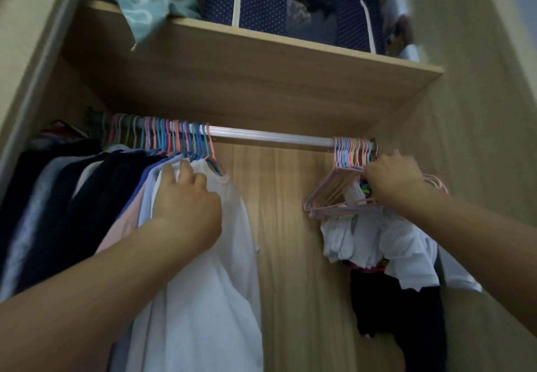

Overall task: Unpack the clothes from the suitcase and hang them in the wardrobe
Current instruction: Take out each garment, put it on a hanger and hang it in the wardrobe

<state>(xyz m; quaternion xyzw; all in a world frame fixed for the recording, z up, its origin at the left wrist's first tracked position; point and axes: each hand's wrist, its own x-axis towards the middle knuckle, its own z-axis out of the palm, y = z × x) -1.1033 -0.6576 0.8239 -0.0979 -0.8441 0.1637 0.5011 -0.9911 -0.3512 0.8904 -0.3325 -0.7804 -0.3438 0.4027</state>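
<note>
Step in hand: fetching a spare hanger; judged mid-task, suitcase out of frame.
Left hand [186,197]: left of centre, fingers curled into the shoulder of the white shirt [209,270], gripping it at the end of the hung row.
Right hand [392,179]: right of centre, fingers curled among the bunch of empty pink hangers [334,194]; it appears to grip one, though blur hides which.
Rail [270,134]: bare between the two clusters.
Hung clothes [72,197]: lower left, packed on coloured hangers.
Next move: lift one hanger hook clear of the rail without dragging its neighbours.
</note>
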